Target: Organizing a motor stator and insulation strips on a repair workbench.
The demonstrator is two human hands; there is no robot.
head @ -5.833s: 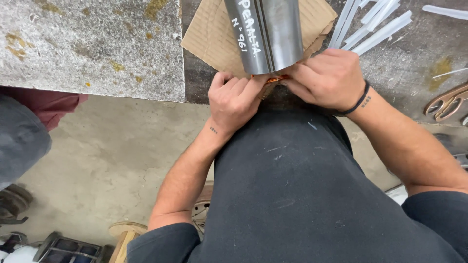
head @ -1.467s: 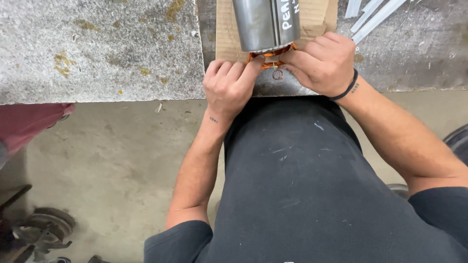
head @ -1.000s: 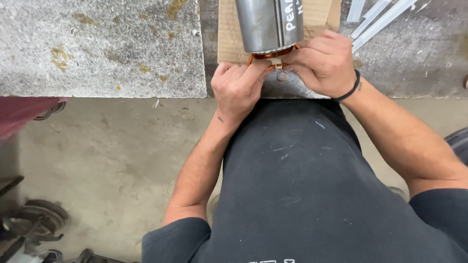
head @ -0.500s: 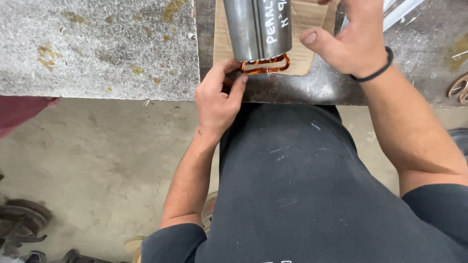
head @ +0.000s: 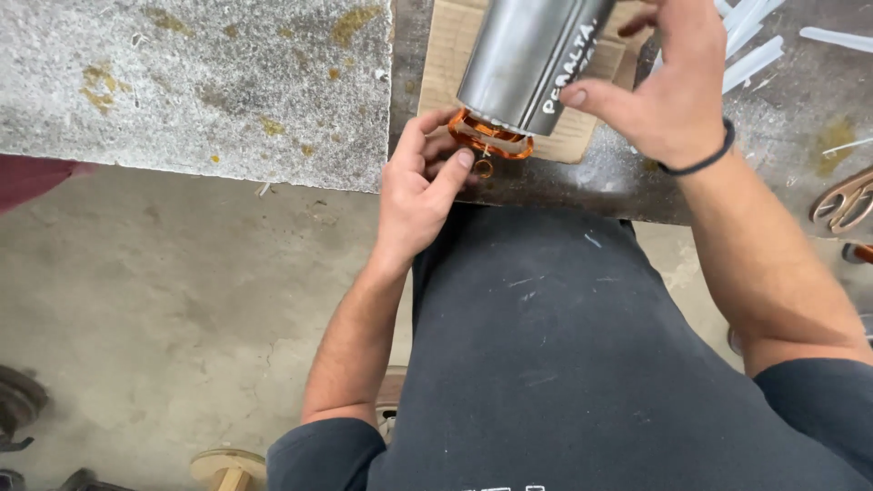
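a workshop: stained metal workbench [head: 582,186], bare concrete floor [head: 182,300], pliers [head: 841,200].
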